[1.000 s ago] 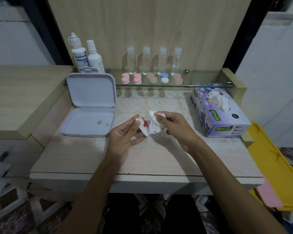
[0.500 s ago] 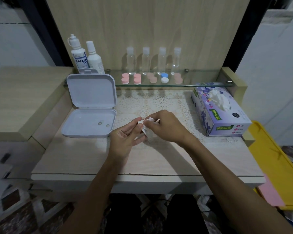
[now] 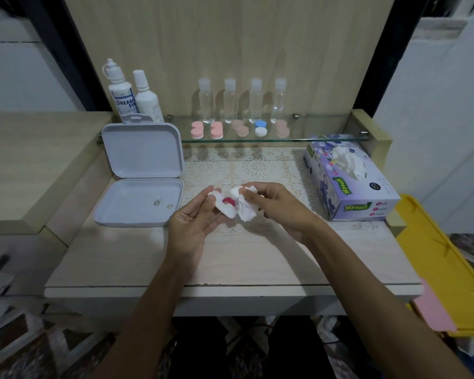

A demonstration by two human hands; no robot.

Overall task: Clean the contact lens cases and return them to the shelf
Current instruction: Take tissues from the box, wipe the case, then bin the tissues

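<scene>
The left hand point(image 3: 193, 222) pinches a white contact lens case point(image 3: 225, 207) with one red cap showing, its grip clamped on the case's near-left end, held above the middle of the desk point(image 3: 121, 258). The right hand point(image 3: 278, 206) has its grip clamped on a crumpled white tissue point(image 3: 244, 206), which touches the case's right side.

On the glass shelf point(image 3: 312, 138) at the back lie five more lens cases in a row: two pink ones point(image 3: 197, 129) at the left, then a pale beige one point(image 3: 240, 128), a blue-and-white one point(image 3: 260, 127), and another pale one point(image 3: 282, 129) at the right. Behind them stand four small clear bottles point(image 3: 242, 101) with white caps. At the shelf's left end stand two white solution bottles point(image 3: 133, 95), touching each other.

One open white plastic box point(image 3: 140, 184) sits on the desk's left side, lid upright against the shelf edge, with two small round items point(image 3: 162, 204) in its tray. One purple tissue box point(image 3: 350, 184) lies on the desk's right side, near the right edge. A lace mat point(image 3: 257, 168) covers the desk's back half between the two boxes.

The front half of the desk, nearest the person, is bare wood. A yellow tray point(image 3: 446, 263) lies beyond the desk's right edge.
</scene>
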